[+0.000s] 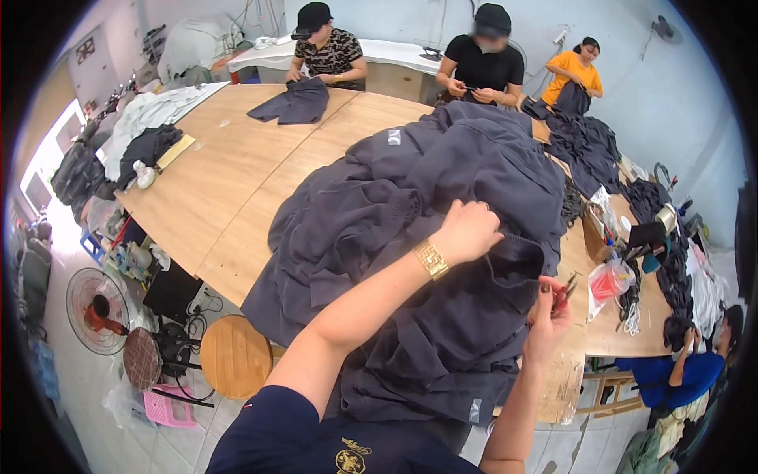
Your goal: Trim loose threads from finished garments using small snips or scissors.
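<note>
A dark grey garment (454, 324) with a gathered, elastic-looking waistband lies in front of me on a big heap of similar grey garments (339, 197). My left hand (471, 231), with a gold watch on its wrist, is closed on the cloth at the far side of the waist opening; its fingertips are partly hidden. At the right edge of that opening, my right hand (546, 322) is wrapped round small red-handled thread snips (563, 297). Their tips point up and away from the cloth, while my thumb and finger are against the waistband edge.
Across the wooden table (229, 166) sit two people with dark cloth. Another person in orange (580, 71) stands at the back right, and one in blue (683, 371) is at the right. A wooden stool (237, 355) and a fan (99, 310) are on the left.
</note>
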Demonstrator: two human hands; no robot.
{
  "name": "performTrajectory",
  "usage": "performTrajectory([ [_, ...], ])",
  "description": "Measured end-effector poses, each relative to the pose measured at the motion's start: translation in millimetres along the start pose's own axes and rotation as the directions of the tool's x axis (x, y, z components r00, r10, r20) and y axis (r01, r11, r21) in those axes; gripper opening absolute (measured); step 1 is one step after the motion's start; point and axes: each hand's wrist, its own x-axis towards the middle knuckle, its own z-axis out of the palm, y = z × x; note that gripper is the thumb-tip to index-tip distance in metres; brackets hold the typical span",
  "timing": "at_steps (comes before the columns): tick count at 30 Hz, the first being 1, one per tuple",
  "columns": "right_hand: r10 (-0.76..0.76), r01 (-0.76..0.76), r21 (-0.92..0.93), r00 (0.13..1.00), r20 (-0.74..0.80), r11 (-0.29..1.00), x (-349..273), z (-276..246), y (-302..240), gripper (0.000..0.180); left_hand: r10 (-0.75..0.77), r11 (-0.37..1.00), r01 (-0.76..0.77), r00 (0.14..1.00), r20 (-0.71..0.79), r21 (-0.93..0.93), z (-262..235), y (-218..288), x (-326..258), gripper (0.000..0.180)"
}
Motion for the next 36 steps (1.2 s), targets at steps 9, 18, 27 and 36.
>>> performTrajectory([
  [9,0.039,-0.016,-0.125,0.982,0.186,0.992,17.1,28.6,5.5,0.017,-0.038,0.687,0.114,0.992,0.122,-0.718,-47.6,4.7,-29.9,0.025],
  [18,0.251,-0.315,0.208,0.925,0.285,0.926,3.8,25.5,3.2,0.022,-0.073,0.426,0.042,0.997,0.012,-0.904,-52.1,8.2,-48.6,0.036],
  [27,-0.080,0.165,-0.310,0.960,0.270,0.936,-3.9,30.9,-9.2,0.022,0.011,0.569,0.033,0.999,0.047,-0.822,-45.3,4.8,-50.3,0.038],
  [36,-0.337,0.548,-0.603,0.835,0.435,0.580,-4.3,31.4,-9.6,0.023,0.060,0.610,-0.015,0.998,0.027,-0.792,-46.7,0.1,-50.1,0.041],
])
